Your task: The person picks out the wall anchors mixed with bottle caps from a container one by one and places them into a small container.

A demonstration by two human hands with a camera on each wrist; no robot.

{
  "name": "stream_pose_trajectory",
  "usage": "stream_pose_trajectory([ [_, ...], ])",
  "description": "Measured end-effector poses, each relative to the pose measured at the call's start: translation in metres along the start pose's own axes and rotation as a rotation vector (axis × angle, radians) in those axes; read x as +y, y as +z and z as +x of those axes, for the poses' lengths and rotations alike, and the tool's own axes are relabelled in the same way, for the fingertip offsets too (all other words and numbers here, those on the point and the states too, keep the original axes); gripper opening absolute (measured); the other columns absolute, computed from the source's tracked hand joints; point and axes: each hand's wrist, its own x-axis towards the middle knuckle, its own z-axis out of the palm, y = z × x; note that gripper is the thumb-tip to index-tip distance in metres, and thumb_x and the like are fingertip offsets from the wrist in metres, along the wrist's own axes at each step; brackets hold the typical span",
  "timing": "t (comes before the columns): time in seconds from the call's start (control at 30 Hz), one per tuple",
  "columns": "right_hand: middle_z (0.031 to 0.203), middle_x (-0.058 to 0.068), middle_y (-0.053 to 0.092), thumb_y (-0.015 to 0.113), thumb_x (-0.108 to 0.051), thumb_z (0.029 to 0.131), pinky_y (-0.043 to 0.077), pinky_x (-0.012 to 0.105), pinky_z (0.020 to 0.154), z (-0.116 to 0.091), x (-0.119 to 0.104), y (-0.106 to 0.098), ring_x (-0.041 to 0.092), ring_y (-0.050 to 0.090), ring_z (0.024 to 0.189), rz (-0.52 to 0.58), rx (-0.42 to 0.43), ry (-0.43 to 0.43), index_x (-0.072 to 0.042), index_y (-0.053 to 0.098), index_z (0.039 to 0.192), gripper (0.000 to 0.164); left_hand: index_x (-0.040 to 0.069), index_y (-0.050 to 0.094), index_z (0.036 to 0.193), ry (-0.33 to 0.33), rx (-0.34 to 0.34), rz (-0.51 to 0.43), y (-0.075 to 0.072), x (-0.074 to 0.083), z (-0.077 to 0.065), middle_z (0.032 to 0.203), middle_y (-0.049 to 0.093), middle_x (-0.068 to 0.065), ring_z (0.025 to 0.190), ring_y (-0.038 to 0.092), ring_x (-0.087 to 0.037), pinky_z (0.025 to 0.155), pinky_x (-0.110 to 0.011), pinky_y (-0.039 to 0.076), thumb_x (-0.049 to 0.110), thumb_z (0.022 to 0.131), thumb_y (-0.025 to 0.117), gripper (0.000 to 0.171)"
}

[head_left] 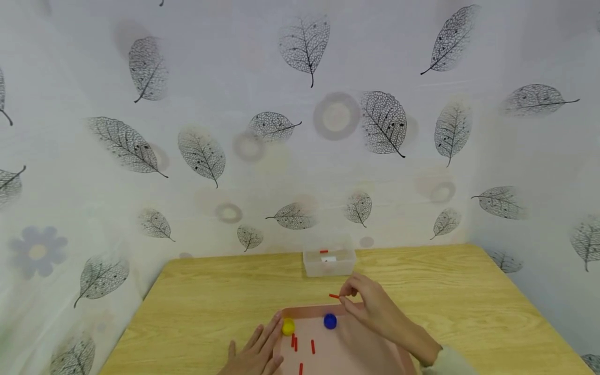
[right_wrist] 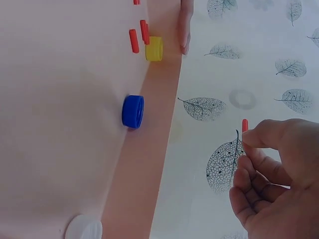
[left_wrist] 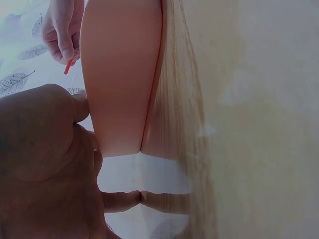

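Observation:
Between thumb and fingertips, my right hand (head_left: 370,304) pinches a short red stick (head_left: 334,296) above the far rim of the pink tray (head_left: 347,311). My left hand (head_left: 258,349) rests on the tray's left rim with its fingers straight. Inside the tray, a yellow bottle cap (head_left: 288,327) sits in the far left corner, and a blue bottle cap (head_left: 330,321) stands by the far wall. Several red sticks (head_left: 313,347) lie on the tray floor. A white cap (right_wrist: 83,228) shows in the right wrist view; the right arm hides it in the head view.
A clear plastic box (head_left: 329,266) stands behind the tray near the table's back edge, with a red stick and a small white piece in it. The wooden table (head_left: 197,302) meets a leaf-patterned sheet (head_left: 262,177) at the back.

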Motion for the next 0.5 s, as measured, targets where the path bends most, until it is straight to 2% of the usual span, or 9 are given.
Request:
stream_pose_trajectory([
  [0.13, 0.085, -0.012, 0.056, 0.07, -0.005, 0.084, 0.051, 0.024, 0.071, 0.003, 0.004, -0.001, 0.006, 0.057, 0.081, 0.006, -0.019, 0.034, -0.018, 0.061, 0.084, 0.016, 0.037, 0.004, 0.152, 0.004, -0.016, -0.012, 0.0, 0.0, 0.0, 0.158, 0.001, 0.017, 0.137, 0.028, -0.035, 0.08, -0.086, 0.008, 0.065, 0.096, 0.016, 0.065],
  [0.37, 0.084, -0.01, 0.056, 0.071, -0.004, 0.082, 0.051, 0.026, 0.069, 0.011, 0.01, -0.003, 0.009, 0.057, 0.078, -0.019, -0.001, 0.024, -0.017, 0.061, 0.085, 0.016, 0.037, 0.004, 0.152, 0.001, 0.003, -0.003, 0.001, -0.001, 0.0, 0.157, -0.002, 0.02, 0.136, 0.031, -0.035, 0.079, -0.086, 0.01, 0.064, 0.096, 0.017, 0.064],
  [0.5, 0.083, -0.011, 0.055, 0.071, -0.007, 0.083, 0.05, 0.024, 0.068, 0.015, 0.012, -0.004, 0.006, 0.055, 0.078, -0.041, -0.003, 0.043, -0.017, 0.061, 0.085, 0.015, 0.04, 0.004, 0.152, -0.008, 0.022, 0.003, 0.003, -0.001, -0.001, 0.156, -0.003, 0.022, 0.136, 0.032, -0.033, 0.08, -0.086, 0.01, 0.065, 0.095, 0.018, 0.064],
])
